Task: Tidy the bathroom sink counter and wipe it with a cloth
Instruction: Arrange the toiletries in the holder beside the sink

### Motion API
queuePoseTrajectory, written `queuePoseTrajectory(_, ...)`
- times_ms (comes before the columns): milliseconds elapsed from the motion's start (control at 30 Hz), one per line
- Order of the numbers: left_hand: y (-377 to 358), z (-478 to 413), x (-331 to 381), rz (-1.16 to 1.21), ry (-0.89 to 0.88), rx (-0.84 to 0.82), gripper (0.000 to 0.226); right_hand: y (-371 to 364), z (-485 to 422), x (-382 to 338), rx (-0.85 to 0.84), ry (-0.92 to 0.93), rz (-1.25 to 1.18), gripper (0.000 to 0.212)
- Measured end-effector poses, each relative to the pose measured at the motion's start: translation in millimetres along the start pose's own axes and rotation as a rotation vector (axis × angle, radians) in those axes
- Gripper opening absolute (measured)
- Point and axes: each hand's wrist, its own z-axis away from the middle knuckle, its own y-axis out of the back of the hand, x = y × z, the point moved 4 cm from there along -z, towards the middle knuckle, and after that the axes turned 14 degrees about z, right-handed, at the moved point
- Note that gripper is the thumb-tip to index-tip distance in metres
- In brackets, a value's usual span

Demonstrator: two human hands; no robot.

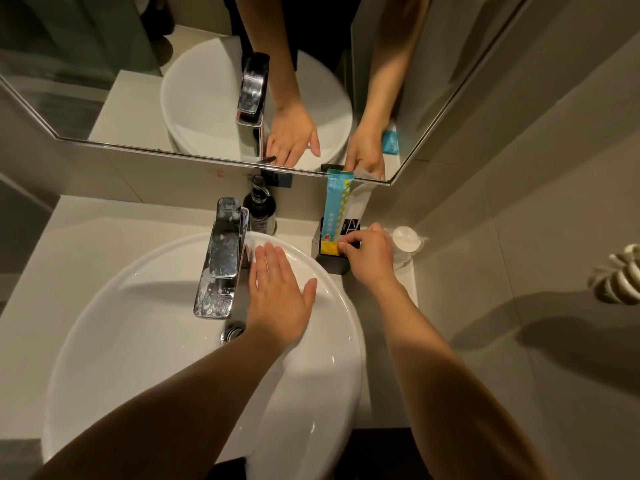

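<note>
Sachets (336,209) in the black holder (331,259) are looking light and crinkly: your right hand (369,256) is pinching the yellow-ended one low, left hand (278,292) lying flat, empty, on the basin (138,306).

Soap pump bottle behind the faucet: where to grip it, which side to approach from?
Grip the dark pump bottle around its round body, below the pump head. Probably best from the right: the faucet stands close on its left and the wall is behind. The left hand, flat on the basin, is nearest.
</note>
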Motion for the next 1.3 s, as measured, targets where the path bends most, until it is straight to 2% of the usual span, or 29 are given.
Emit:
queuePoseTrajectory(167,1,-1,0,-0.016,0.016,-0.026,0.088,2,1,0,0.013,-0.045,-0.054,0.020)
queuePoseTrajectory(267,2,-1,0,-0.021,0.027,-0.034,0.088,14,11,11,0.063,-0.050,-0.164,0.017)
queuePoseTrajectory(433,2,2,2,0.000,0.030,-0.050,0.088,41,57,70,0.104,-0.172,-0.251,0.009)
queuePoseTrajectory(600,4,3,4,0.002,0.031,-0.064,0.088,25,121,129,-0.038,-0.363,-0.189,0.014)
queuePoseTrajectory(733,2,3,4,0.012,0.023,-0.049,0.089,5,157,139,-0.103,-0.399,-0.018,0.033)
queuePoseTrajectory(967,-3,0,-1,0.007,0.017,-0.019,0.089,-30,185,143,-0.214,-0.475,0.196,0.039)
queuePoseTrajectory(1100,-3,0,-1,0.007,0.014,-0.015,0.088,-40,183,143,-0.194,-0.515,0.051,0.049)
queuePoseTrajectory(1233,-3,0,-1,0.012,0.011,-0.011,0.088,-42,174,140,-0.141,-0.546,-0.203,0.054)
queuePoseTrajectory(1300,-3,1,-1,0.011,0.007,-0.008,0.088,-43,170,138,-0.155,-0.523,-0.269,0.046)
